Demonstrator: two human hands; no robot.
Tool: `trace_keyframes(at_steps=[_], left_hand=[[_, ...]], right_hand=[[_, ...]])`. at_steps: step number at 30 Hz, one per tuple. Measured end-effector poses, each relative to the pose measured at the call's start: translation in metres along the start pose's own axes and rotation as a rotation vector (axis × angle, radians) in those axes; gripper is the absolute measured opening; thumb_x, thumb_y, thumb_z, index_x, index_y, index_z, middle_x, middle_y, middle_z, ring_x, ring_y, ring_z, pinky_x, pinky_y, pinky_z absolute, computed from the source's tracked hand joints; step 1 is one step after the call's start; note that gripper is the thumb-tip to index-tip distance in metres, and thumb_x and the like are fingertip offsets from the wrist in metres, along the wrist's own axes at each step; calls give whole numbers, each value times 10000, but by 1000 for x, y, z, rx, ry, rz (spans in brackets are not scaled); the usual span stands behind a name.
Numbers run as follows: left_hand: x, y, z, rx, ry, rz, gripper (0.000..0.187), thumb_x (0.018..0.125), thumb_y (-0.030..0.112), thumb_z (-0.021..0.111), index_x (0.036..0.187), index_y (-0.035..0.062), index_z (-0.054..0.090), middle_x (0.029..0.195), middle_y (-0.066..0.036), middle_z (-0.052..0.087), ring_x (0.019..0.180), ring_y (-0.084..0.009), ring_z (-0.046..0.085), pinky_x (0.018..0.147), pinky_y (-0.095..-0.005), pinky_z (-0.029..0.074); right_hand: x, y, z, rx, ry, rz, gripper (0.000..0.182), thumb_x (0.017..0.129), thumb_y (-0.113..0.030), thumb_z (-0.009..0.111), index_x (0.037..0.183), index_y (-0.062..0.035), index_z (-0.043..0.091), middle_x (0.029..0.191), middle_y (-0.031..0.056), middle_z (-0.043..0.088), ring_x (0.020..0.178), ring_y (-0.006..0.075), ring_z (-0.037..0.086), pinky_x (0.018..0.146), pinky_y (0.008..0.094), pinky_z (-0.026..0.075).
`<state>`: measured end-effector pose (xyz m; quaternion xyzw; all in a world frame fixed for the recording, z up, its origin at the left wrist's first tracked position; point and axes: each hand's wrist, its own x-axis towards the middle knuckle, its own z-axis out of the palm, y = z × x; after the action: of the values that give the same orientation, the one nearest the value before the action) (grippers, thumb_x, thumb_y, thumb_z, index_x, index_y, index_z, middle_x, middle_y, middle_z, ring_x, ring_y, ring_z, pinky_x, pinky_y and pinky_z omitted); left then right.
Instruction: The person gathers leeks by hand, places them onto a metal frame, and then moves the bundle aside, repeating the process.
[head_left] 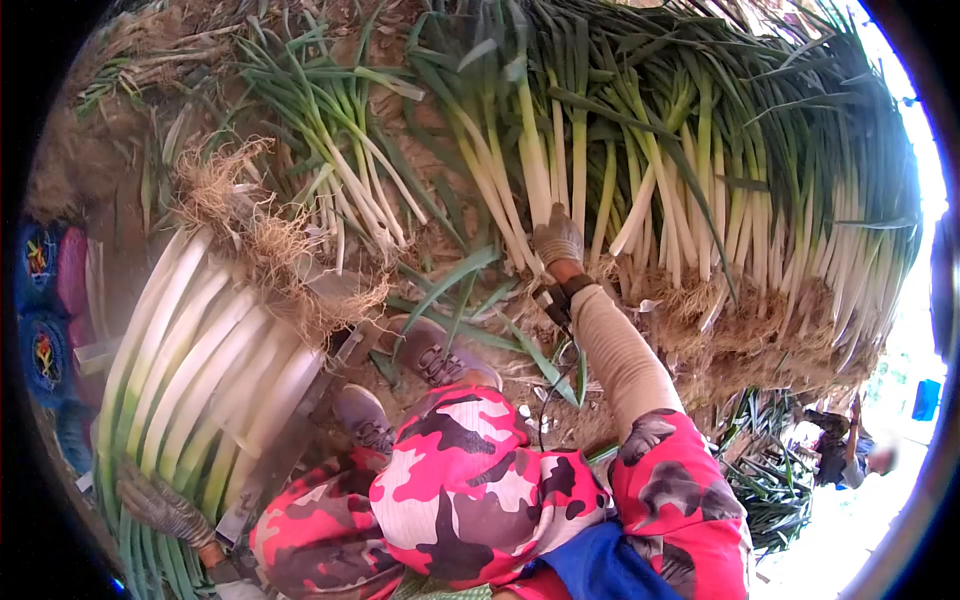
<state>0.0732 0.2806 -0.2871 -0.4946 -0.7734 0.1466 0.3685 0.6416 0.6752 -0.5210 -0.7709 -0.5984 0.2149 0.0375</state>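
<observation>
Leeks, by the look of them, in three lots on the bare soil [395, 105].

Near bundle of leeks [205, 365]: by the person's left leg, at the left edge of the soil. Shanks side by side, roots [270, 245] all at one end, presumably to keep the butts even. What supports it underneath is mostly hidden.

Left hand [165, 508]: gloved, laid across the bundle's leaves, probably steadying them against sliding. Fingertips unclear; cannot tell whether they grip or merely rest.

Right hand [560, 242]: gloved, arm stretched out to the left end of the long row of leeks [735, 200], touching the lower shanks. The stiff white part likely gives a better hold than the limp leaves. Palm hidden; cannot tell whether the fingers have closed.

Long row: roots toward the person, leaves away, which seems to put the shanks within reach. Smaller pile of leeks [360, 180]: apart, between row and bundle, ends less even.

Shoes [440, 355] planted between bundle and row, both within arm's reach.
</observation>
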Motion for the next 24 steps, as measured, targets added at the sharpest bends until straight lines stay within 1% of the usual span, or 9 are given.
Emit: trace_keyframes(at_steps=[3, 6, 9, 10, 14, 17, 18, 21, 24], left_hand=[[3, 4, -3, 10, 7, 5, 475, 1005, 396, 323, 1397, 150, 436, 1391, -94, 451, 1260, -326, 402, 1058, -470, 298], [8, 8, -9, -16, 0, -9, 480, 1002, 401, 331, 1387, 141, 450, 1374, -103, 466, 1248, -326, 410, 1058, -476, 284], [11, 9, -13, -58, -10, -8, 482, 999, 401, 338, 1384, 136, 454, 1367, -108, 470, 1244, -326, 411, 1061, -479, 276], [10, 9, -13, -70, -11, -10, 481, 998, 398, 340, 1384, 134, 453, 1367, -109, 468, 1245, -327, 410, 1062, -478, 275], [3, 10, -8, -61, 23, -37, 488, 990, 413, 340, 1396, 161, 440, 1380, -111, 452, 1253, -351, 391, 1075, -493, 250], [2, 10, -10, -55, -16, -65, 494, 987, 426, 339, 1399, 172, 437, 1400, -100, 435, 1259, -356, 386, 1082, -501, 238], [5, 14, -15, -38, -21, -61, 494, 990, 421, 333, 1407, 172, 424, 1421, -90, 417, 1271, -354, 375, 1086, -503, 233], [6, 12, -15, -68, -28, -68, 490, 995, 411, 330, 1414, 171, 413, 1434, -88, 404, 1286, -356, 362, 1088, -503, 229], [12, 18, -22, -50, 68, -40, 452, 990, 378, 359, 1376, 167, 461, 1399, -59, 449, 1236, -329, 411, 1047, -477, 286]], right_hand=[[-3, 19, 18, -110, 19, -53, 363, 812, -213, 633, 1073, 10, 519, 970, 271, 634, 917, 428, 619, 778, 465, 509], [0, 20, 33, -105, -93, 39, 450, 820, -268, 626, 1166, -2, 513, 1052, 279, 616, 1010, 415, 600, 839, 471, 502], [8, 18, 28, -113, -166, 72, 480, 811, -295, 663, 1163, -2, 518, 1098, 264, 609, 1043, 403, 596, 870, 454, 501], [11, 19, 30, -179, -204, 21, 500, 807, -304, 676, 1175, -8, 511, 1124, 249, 606, 1055, 391, 597, 887, 435, 503], [-2, 3, 37, -159, -209, 66, 471, 797, -263, 688, 1164, -14, 530, 1112, 245, 615, 1067, 382, 596, 885, 432, 506], [-8, 3, 38, -125, -214, 118, 453, 790, -243, 684, 1171, -34, 554, 1103, 240, 624, 1074, 384, 595, 877, 436, 508], [-5, 5, 38, -121, -206, 133, 424, 789, -284, 676, 1134, -47, 613, 1073, 219, 647, 1040, 370, 616, 859, 435, 518], [-1, 7, 39, -75, -221, 101, 377, 780, -322, 678, 1044, -52, 678, 1035, 199, 668, 1003, 354, 636, 830, 439, 527], [1, 0, 44, -148, -141, 148, 353, 774, -324, 689, 1005, -58, 697, 1040, 196, 668, 1002, 350, 639, 821, 436, 528]])
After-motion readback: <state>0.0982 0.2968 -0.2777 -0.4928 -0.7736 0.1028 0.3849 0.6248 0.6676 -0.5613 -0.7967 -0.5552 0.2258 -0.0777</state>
